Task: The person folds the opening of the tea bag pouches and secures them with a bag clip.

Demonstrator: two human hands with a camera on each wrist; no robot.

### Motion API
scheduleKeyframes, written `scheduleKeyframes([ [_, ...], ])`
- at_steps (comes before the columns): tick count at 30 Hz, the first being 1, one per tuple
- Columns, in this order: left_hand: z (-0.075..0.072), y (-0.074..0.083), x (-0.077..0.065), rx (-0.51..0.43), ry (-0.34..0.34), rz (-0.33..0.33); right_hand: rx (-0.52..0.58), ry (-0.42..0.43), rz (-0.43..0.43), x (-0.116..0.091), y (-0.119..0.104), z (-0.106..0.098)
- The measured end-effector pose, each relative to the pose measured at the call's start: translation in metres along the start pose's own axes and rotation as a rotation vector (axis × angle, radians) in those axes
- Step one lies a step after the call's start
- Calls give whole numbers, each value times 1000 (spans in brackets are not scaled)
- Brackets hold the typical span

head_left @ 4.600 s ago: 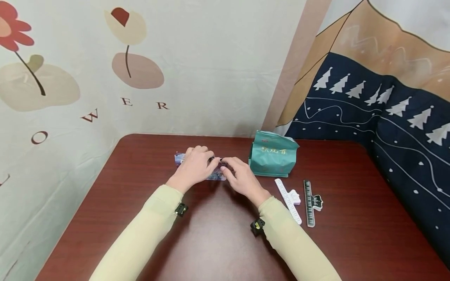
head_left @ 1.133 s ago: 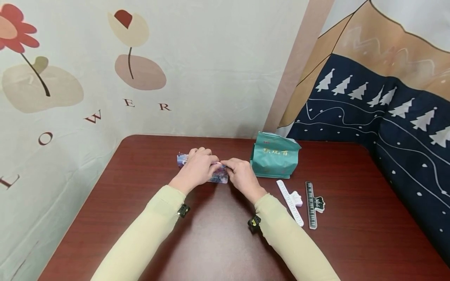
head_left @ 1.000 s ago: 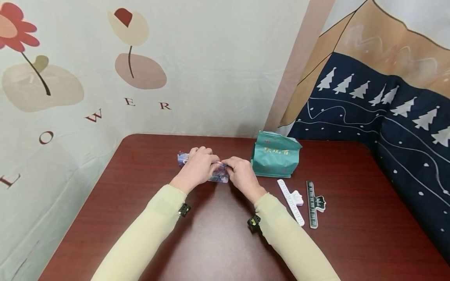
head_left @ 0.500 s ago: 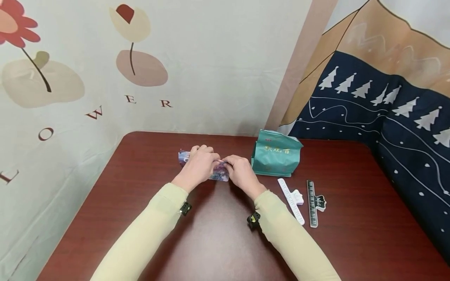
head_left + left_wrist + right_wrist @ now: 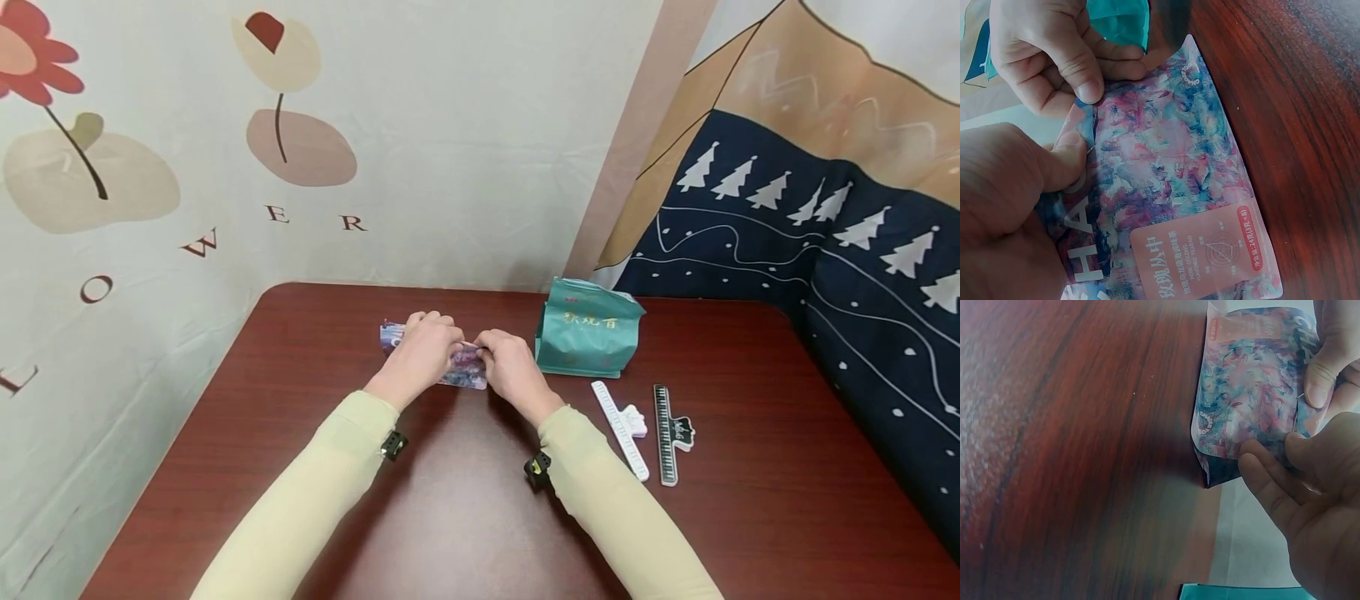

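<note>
A tea pouch [image 5: 1160, 156] with a pink, blue and white painted pattern and a pink label stands on the table towards the back. Its top is folded over near the white lettering. My left hand [image 5: 422, 350] grips this folded top, thumb pressed on the front face. At the other end of the fold my right hand [image 5: 513, 371] pinches the top corner between thumb and fingers. Both thumbs lie close together along the fold in the left wrist view. The far side of the pouch [image 5: 1254, 381] is hidden behind the hands and its own front.
A green tea bag [image 5: 588, 333] with gold characters stands just right of the right hand. Nearer on the right lie a white clip [image 5: 621, 429] and a black clip [image 5: 665, 433], both with long ruler-like bars. A printed cloth [image 5: 450, 150] hangs behind the dark red table [image 5: 465, 517].
The hands have stayed at the pouch, shifting slightly along its folded top. The left thumb and fingers have drawn a little apart from the right hand, baring more of the pouch front.
</note>
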State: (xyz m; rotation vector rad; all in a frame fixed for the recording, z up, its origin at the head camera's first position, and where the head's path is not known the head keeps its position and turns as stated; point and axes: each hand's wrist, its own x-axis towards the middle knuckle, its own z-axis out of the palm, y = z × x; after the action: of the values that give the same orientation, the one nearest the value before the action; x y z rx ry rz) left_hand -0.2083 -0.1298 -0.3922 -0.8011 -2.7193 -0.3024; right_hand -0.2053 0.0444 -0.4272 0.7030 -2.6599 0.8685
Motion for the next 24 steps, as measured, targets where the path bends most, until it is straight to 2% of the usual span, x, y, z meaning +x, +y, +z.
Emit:
scheduleKeyframes([
  [7, -1, -3, -1, -15, 34, 33, -2, 4, 1, 0, 0, 0],
  [12, -7, -3, 1, 10, -25, 58, -4, 2, 4, 1, 0, -1],
  [18, -11, -2, 5, 22, -121, 22, -17, -18, 20, 0, 0, 0],
  [21, -12, -2, 5, -1, -124, -3, -22, -23, 22, 0, 0, 1],
  [24, -13, -1, 3, -52, -100, -33, -28, -24, 18, 0, 0, 1],
])
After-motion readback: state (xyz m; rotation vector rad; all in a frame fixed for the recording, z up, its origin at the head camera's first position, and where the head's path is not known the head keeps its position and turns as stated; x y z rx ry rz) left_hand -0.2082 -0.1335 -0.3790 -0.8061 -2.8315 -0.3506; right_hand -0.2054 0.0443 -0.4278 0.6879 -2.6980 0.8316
